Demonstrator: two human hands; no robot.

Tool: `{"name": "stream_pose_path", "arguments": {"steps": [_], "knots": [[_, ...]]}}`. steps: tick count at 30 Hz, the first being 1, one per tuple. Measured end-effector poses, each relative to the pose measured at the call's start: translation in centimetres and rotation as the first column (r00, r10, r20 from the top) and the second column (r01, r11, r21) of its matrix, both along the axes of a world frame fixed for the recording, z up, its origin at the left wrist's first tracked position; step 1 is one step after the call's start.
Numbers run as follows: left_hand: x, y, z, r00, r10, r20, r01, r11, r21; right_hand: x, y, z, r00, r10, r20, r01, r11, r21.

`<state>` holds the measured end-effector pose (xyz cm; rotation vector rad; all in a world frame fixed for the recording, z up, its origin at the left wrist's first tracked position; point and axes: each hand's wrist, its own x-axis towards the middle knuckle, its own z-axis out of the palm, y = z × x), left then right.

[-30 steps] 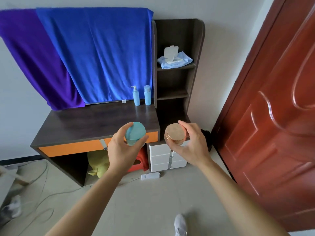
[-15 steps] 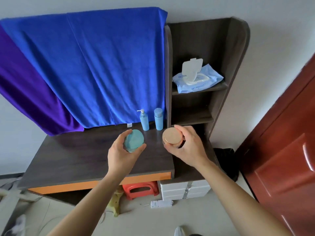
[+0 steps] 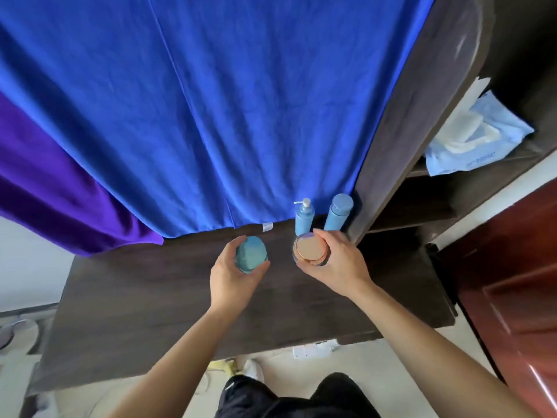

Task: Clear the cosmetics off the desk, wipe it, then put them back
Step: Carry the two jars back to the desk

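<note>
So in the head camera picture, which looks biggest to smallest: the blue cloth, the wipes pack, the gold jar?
1. Blue cloth, by far the largest.
2. Wipes pack on the shelf.
3. Gold-lidded jar in the right hand, though it is nearer the camera, so its real size is unsure.

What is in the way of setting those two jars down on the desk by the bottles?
Nothing visible. The teal jar in the left hand and the gold-lidded jar in the right hand are above bare desktop. The pump bottle and capped bottle stand just behind the gold-lidded jar.
</note>
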<state>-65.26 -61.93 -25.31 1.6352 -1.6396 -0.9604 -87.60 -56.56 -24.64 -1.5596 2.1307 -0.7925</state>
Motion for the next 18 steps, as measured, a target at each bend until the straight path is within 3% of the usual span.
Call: {"name": "stream_pose_path", "arguments": {"steps": [8,18], "knots": [[3.0,-8.5,-7.2,0.982,-0.163,0.099,0.152,0.982,0.115,6.5,-7.5,-7.7,0.987,-0.160,0.028,0.152,0.971,0.185],[1.6,-12.5,-12.0,0.939,-0.334,0.084,0.324,0.939,0.114,8.4,-11.1,-12.9,0.953,-0.288,0.092,0.263,0.940,0.215]]}}
